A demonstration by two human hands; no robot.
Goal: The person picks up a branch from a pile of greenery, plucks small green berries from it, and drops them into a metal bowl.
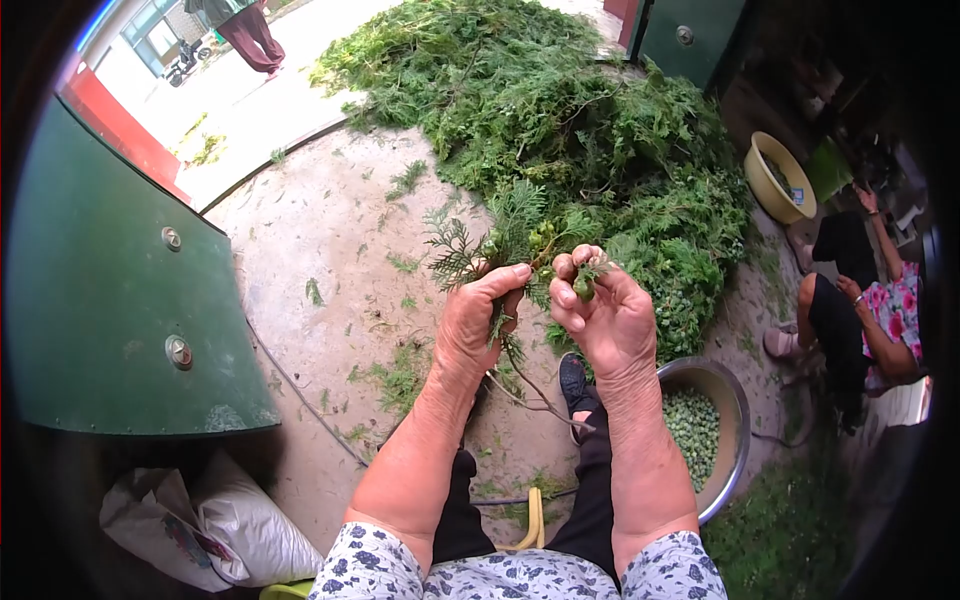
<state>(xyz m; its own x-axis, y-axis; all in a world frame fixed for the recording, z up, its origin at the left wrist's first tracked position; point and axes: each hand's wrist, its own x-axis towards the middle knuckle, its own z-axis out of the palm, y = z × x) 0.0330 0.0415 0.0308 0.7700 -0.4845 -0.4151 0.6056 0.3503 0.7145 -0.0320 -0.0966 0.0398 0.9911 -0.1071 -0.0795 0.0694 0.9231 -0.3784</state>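
Note:
My left hand (482, 312) is closed around a green leafy sprig (515, 225), whose bare brown stem hangs below toward my knee. Green cones (541, 236) show on the sprig just above my fingertips. Close beside it on the right, my right hand (602, 300) is turned partly palm up, its fingers curled round a small green cone (584, 284) with a bit of leaf. To the right of my right forearm stands a metal basin (738, 400) holding many small green cones.
A large heap of green branches (600, 130) lies ahead. At the right, a seated person (890, 310) is near a yellow basin (757, 170). Green metal doors (120, 300) flank the doorway; white sacks (240, 515) lie lower left. Another person (250, 35) stands outside.

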